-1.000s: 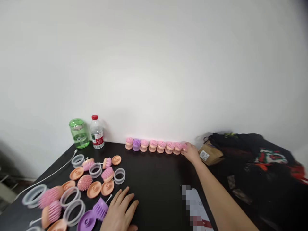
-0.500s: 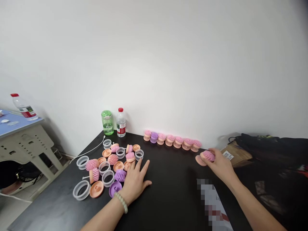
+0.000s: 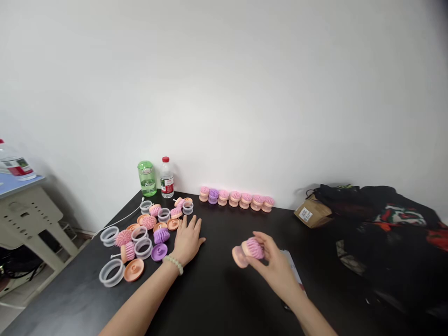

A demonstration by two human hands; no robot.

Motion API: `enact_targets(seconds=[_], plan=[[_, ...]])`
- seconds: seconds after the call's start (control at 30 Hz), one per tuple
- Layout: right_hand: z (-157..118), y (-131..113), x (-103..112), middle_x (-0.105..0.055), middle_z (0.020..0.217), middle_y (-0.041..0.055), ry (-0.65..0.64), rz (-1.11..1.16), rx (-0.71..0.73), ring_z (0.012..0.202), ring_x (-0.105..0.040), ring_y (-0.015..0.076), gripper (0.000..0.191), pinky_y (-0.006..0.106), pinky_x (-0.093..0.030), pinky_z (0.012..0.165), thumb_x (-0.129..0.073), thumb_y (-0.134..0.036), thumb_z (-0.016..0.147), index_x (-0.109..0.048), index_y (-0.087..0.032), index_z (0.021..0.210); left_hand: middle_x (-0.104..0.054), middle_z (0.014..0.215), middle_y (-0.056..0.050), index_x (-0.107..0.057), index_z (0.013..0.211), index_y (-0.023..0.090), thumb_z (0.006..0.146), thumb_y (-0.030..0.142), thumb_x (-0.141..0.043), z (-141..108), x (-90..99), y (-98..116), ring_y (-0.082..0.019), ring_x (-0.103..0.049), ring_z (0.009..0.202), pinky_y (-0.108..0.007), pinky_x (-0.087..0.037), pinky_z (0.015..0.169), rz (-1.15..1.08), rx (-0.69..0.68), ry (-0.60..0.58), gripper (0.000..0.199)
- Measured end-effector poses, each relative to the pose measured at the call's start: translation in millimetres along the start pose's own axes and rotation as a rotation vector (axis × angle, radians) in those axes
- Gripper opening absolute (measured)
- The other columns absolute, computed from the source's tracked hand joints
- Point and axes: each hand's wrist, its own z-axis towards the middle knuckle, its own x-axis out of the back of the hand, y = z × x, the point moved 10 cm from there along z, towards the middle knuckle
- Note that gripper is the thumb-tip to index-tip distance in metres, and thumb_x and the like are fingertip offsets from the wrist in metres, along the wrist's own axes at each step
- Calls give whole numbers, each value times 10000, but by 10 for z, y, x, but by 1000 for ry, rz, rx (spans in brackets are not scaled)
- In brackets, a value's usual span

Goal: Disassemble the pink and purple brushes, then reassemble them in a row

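A person's bare hands work over a black table [image 3: 213, 303], well apart from each other. The right hand [image 3: 276, 270] is clamped on a pink bristled brush [image 3: 254, 248], thumb on the near side and fingers around the far side. The brush is tilted, its bristles toward the palm and its peach base pointing left, toward the other hand. The left hand [image 3: 188, 240] is palm down with nothing in its grasp, fingers spread and pointing away; a pale bead bracelet [image 3: 173, 262] circles its wrist. Just left of that hand lie loose parts: a purple bristle head [image 3: 161, 235], a purple disc [image 3: 159, 252], clear rings [image 3: 143, 248], peach discs [image 3: 134, 270] and pink bristle heads [image 3: 123, 238]. Whether its fingertips touch the nearest disc, I cannot tell. Beyond both hands, a row of seven brushes [image 3: 234, 199], six pink and one purple, stands along the wall. Beyond the left hand and the parts are a green container [image 3: 147, 178] and a red-capped bottle [image 3: 167, 179]. To the right of the right hand are a brown paper bag [image 3: 312, 212] and dark clothing [image 3: 374, 256]. A white packet [image 3: 294, 268] shows partly behind the right wrist.
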Motion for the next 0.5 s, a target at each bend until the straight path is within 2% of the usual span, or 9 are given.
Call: enact_targets(seconds=[0.07,0.13,0.2,0.27,0.37,0.43,0.5], plan=[[-11,-41,-196,-671,1194,95,-27,78,-19,1107,-667,269,554,434,-530,962,-699,-334,715,-538,-233,1235,-496,1493,-157,-535,1369,167,870,179,-633,-134,76,239,-384,-353,1435,-569,-319,1154,-62,-92,-23,509],[13,-112,-373,-679,1177,83,-47,110,-22,1099,-667,271,542,443,-517,981,-714,-281,683,-566,-233,1202,-529,1474,-70,-498,1381,259,892,251,-629,-296,151,496,-273,-439,1396,-440,-403,1131,-160,-210,-66,507],[38,-191,-516,-686,1157,75,-48,121,-18,1092,-665,277,519,451,-510,987,-718,-248,660,-595,-230,1164,-600,1372,-88,-467,1379,244,862,332,-688,-437,215,685,-251,-568,1255,-406,-480,1047,-460,-287,-127,569],[36,-249,-653,-687,1152,73,-55,136,-15,1088,-661,283,497,453,-511,981,-713,-238,653,-614,-225,1140,-670,1195,-83,-514,1279,212,785,347,-771,-495,222,662,-242,-657,1037,-387,-544,904,-615,-205,-133,573],[-36,-278,-842,-678,1158,74,-90,180,1,1085,-658,279,482,436,-526,957,-694,-232,669,-619,-221,1145,-672,943,-32,-564,1070,199,782,276,-765,-530,180,494,-206,-644,800,-338,-537,718,-607,-62,-64,360],[-110,-262,-914,-670,1155,72,-107,217,12,1068,-663,271,483,407,-552,911,-686,-221,678,-610,-221,1155,-654,887,-24,-563,1006,202,818,250,-718,-562,205,488,-205,-623,769,-336,-509,693,-532,-111,1,248],[-180,-240,-939,-675,1134,65,-122,235,18,1024,-676,261,477,375,-576,849,-691,-213,684,-602,-224,1152,-661,897,-37,-558,991,204,847,251,-683,-611,287,551,-216,-620,789,-364,-490,732,-445,-220,86,196]])
